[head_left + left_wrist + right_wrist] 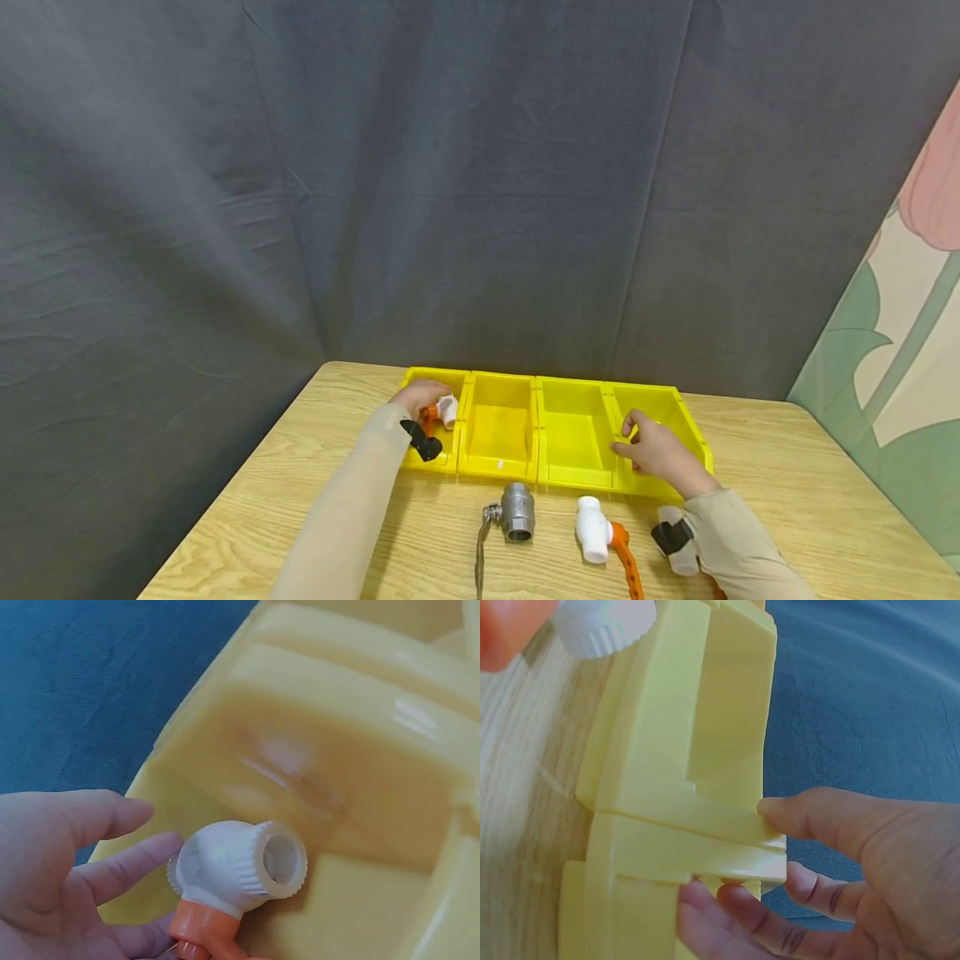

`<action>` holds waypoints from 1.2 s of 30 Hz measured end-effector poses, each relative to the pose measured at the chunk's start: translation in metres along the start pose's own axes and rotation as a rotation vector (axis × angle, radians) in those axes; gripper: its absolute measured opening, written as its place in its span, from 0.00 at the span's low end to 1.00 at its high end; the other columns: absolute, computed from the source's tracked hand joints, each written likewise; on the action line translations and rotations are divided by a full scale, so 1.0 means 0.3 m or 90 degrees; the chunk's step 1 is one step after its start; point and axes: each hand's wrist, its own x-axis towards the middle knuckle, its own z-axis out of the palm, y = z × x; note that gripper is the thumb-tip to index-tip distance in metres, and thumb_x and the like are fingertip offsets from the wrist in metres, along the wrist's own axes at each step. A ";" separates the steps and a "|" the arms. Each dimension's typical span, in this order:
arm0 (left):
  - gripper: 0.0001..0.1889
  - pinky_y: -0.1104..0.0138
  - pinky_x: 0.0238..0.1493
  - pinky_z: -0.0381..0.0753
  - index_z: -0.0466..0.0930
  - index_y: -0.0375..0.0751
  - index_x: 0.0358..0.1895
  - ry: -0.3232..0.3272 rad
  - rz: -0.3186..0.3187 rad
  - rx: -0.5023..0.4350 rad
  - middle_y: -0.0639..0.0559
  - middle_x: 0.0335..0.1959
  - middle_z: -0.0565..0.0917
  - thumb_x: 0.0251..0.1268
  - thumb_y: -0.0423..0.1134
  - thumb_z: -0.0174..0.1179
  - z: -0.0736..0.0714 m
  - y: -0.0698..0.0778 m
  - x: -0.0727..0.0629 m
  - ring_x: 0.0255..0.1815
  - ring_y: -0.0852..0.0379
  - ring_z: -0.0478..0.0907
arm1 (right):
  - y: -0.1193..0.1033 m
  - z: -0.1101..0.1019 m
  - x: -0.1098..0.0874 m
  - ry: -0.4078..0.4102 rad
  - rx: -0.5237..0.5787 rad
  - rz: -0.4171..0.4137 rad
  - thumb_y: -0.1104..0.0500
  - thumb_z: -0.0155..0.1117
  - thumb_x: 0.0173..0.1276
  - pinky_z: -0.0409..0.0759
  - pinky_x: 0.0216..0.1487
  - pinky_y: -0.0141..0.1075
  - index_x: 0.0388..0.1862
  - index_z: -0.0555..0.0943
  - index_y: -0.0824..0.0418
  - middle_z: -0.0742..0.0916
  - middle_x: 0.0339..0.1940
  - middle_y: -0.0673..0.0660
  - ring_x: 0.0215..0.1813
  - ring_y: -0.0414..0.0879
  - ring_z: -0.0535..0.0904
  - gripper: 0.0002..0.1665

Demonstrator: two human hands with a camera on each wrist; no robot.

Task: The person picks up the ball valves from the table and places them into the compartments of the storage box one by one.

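In the leftmost yellow bin [414, 457], my left hand [422, 395] is beside a white plastic ball valve [221, 862] with an orange handle [206, 926]. The fingers touch or nearly touch the valve's near side, while the thumb stands apart from it. Over at the right, my right hand [660, 454] grips the adjoining walls [705, 844] between the two rightmost bins, thumb on one side and curled fingers on the other. How firm that grip is cannot be told.
In front of the bins lie a metal ball valve [517, 512] with a lever and a white valve [593, 530] with an orange handle. Another white valve [683, 557] is partly hidden by my right wrist. A dark curtain [480, 192] hangs behind the wooden table [300, 442].
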 end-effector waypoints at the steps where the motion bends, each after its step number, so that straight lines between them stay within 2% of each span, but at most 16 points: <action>1: 0.19 0.64 0.37 0.78 0.77 0.33 0.56 0.002 -0.010 -0.019 0.41 0.51 0.76 0.70 0.41 0.55 -0.001 0.002 0.000 0.40 0.51 0.72 | 0.001 0.000 0.001 -0.001 0.000 0.001 0.57 0.66 0.66 0.68 0.26 0.35 0.41 0.65 0.63 0.75 0.22 0.56 0.22 0.46 0.70 0.19; 4: 0.18 0.65 0.31 0.74 0.76 0.30 0.53 -0.004 -0.036 -0.065 0.43 0.40 0.73 0.69 0.42 0.54 -0.008 0.008 -0.003 0.31 0.53 0.70 | 0.001 0.000 0.003 -0.003 0.001 0.003 0.57 0.66 0.66 0.69 0.26 0.35 0.41 0.65 0.63 0.75 0.22 0.56 0.22 0.46 0.70 0.19; 6: 0.19 0.66 0.30 0.72 0.75 0.30 0.53 -0.008 -0.042 -0.076 0.43 0.40 0.71 0.69 0.42 0.53 -0.012 0.012 -0.008 0.31 0.53 0.68 | 0.000 -0.001 0.003 -0.005 0.002 0.007 0.57 0.66 0.66 0.69 0.26 0.35 0.41 0.65 0.62 0.75 0.22 0.56 0.22 0.46 0.70 0.19; 12: 0.23 0.62 0.43 0.73 0.70 0.31 0.60 -0.011 -0.058 -0.130 0.37 0.53 0.68 0.67 0.42 0.53 -0.020 0.022 -0.017 0.44 0.47 0.66 | 0.000 -0.002 0.002 -0.003 0.004 0.001 0.57 0.66 0.66 0.69 0.26 0.35 0.41 0.65 0.63 0.75 0.22 0.56 0.22 0.46 0.70 0.19; 17: 0.26 0.57 0.53 0.73 0.64 0.34 0.65 -0.001 -0.079 -0.159 0.35 0.58 0.66 0.67 0.43 0.54 -0.026 0.022 -0.012 0.48 0.43 0.64 | 0.002 -0.001 0.002 -0.002 0.000 0.001 0.57 0.66 0.66 0.69 0.26 0.35 0.41 0.65 0.63 0.75 0.22 0.56 0.22 0.46 0.70 0.19; 23: 0.30 0.48 0.60 0.72 0.61 0.36 0.69 0.009 -0.084 -0.148 0.32 0.63 0.65 0.67 0.44 0.55 -0.039 0.028 -0.019 0.56 0.37 0.64 | 0.003 0.002 0.001 -0.004 0.003 0.007 0.57 0.66 0.66 0.69 0.26 0.35 0.42 0.65 0.63 0.75 0.23 0.56 0.22 0.46 0.71 0.19; 26: 0.31 0.44 0.64 0.68 0.61 0.35 0.69 0.006 -0.077 -0.139 0.30 0.66 0.64 0.67 0.44 0.55 -0.048 0.037 -0.026 0.63 0.33 0.62 | 0.003 0.002 0.000 -0.005 0.005 0.009 0.57 0.66 0.66 0.70 0.26 0.35 0.42 0.65 0.63 0.75 0.23 0.56 0.23 0.46 0.70 0.19; 33: 0.29 0.41 0.68 0.62 0.64 0.38 0.69 -0.007 -0.036 -0.045 0.32 0.70 0.63 0.69 0.48 0.52 -0.072 0.070 -0.052 0.69 0.31 0.60 | 0.006 0.001 0.002 -0.007 0.008 0.003 0.57 0.66 0.66 0.69 0.26 0.35 0.41 0.65 0.63 0.74 0.23 0.56 0.22 0.46 0.70 0.19; 36: 0.28 0.41 0.68 0.60 0.66 0.39 0.69 -0.019 -0.022 -0.029 0.33 0.71 0.62 0.70 0.49 0.52 -0.082 0.090 -0.062 0.70 0.31 0.59 | 0.005 -0.001 0.003 -0.010 0.009 0.005 0.57 0.66 0.66 0.69 0.27 0.35 0.42 0.65 0.63 0.75 0.23 0.56 0.23 0.46 0.70 0.19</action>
